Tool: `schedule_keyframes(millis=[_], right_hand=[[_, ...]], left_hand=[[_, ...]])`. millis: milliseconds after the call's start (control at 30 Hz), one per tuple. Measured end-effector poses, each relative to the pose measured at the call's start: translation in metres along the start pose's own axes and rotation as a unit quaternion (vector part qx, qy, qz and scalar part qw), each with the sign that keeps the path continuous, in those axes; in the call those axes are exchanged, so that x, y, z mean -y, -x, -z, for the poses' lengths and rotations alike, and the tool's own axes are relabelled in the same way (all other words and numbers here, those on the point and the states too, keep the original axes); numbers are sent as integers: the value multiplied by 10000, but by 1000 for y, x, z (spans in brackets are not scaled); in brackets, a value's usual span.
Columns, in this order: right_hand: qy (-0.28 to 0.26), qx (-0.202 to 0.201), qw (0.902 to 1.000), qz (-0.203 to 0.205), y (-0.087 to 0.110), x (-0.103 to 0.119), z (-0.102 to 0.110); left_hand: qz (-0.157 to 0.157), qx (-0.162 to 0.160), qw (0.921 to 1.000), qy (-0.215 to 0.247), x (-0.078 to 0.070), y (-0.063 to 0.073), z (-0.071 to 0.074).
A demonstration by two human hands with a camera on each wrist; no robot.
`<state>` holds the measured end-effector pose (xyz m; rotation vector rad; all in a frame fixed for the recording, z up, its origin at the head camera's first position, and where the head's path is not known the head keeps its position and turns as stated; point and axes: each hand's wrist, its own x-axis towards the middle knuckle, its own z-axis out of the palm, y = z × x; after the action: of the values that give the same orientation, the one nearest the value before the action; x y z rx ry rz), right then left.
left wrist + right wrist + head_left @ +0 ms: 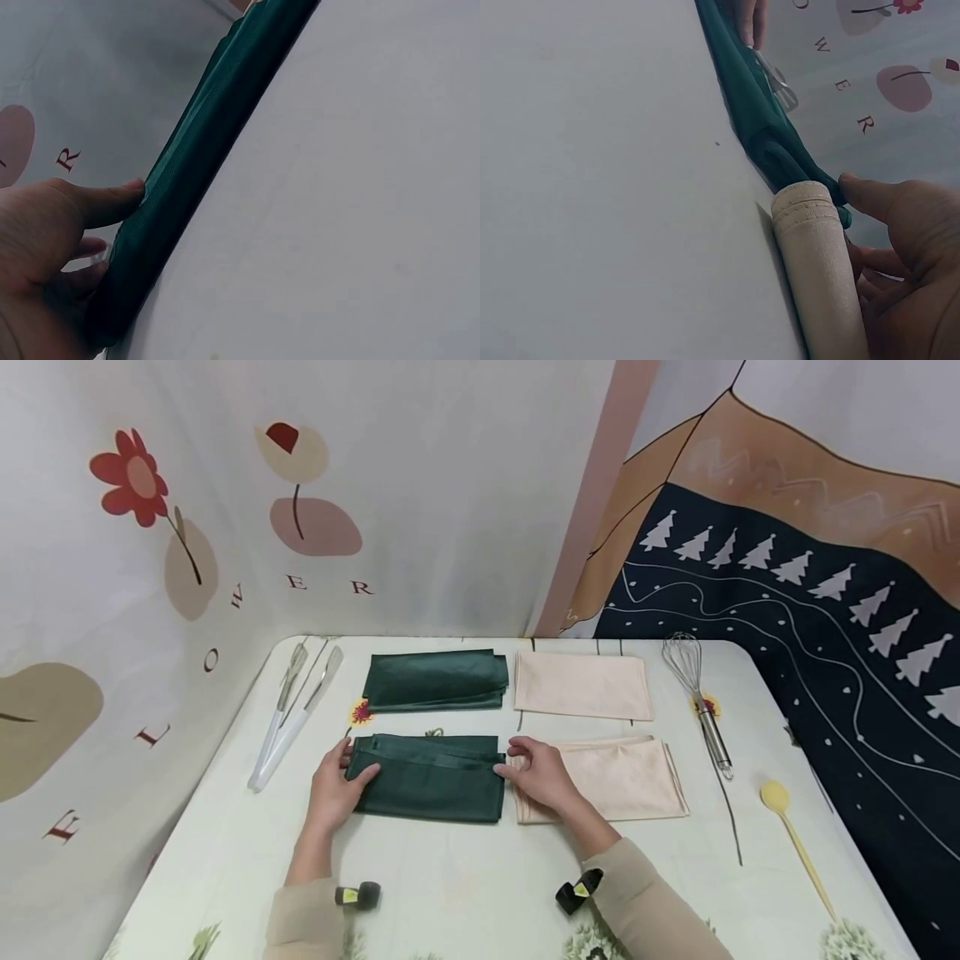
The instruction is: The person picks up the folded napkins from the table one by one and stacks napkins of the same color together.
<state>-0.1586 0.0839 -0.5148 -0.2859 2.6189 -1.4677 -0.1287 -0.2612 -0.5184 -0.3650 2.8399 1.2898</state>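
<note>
A folded dark green satiny cloth [427, 789] lies flat in front of me. My left hand [333, 789] holds its left edge, thumb [112, 204] on top and fingers at the side. At the opposite end my right hand [543, 774] pinches the upper right edge between thumb [870, 195] and fingers, partly hidden in the right wrist view. Under that hand lies the left part of a folded pale pink cloth [615, 785]. Behind these are a second folded green cloth [435, 681] and a second folded pink cloth [581, 685].
Tongs with white handles [281, 747] lie at the left of the white table [450, 885]. On the right are a wire whisk [712, 735] and a yellow long-handled spoon [802, 852]. Printed curtains [450, 527] hang behind the table.
</note>
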Motion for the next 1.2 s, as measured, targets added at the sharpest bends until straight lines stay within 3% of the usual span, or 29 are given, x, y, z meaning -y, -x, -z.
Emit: schedule_keyframes(millis=[433, 600, 733, 867, 1000, 1200], right_hand=[[-191, 439, 9984, -306, -12, 4, -3], [-683, 907, 9905, -772, -16, 5, -5], [-783, 1093, 9875, -820, -17, 5, -4], [-744, 1042, 9896, -652, -16, 5, -2], [-632, 852, 9938, -331, -15, 6, 1], [-366, -51, 9990, 269, -23, 9, -2]], left_hand=[[114, 89, 9991, 402, 0, -1, 3], [161, 141, 9975, 679, -1, -1, 3], [161, 59, 9966, 803, -2, -1, 2], [217, -158, 9957, 885, -3, -1, 1], [303, -572, 9928, 1010, -4, -2, -2], [331, -1297, 9834, 1224, -2, -4, -7]])
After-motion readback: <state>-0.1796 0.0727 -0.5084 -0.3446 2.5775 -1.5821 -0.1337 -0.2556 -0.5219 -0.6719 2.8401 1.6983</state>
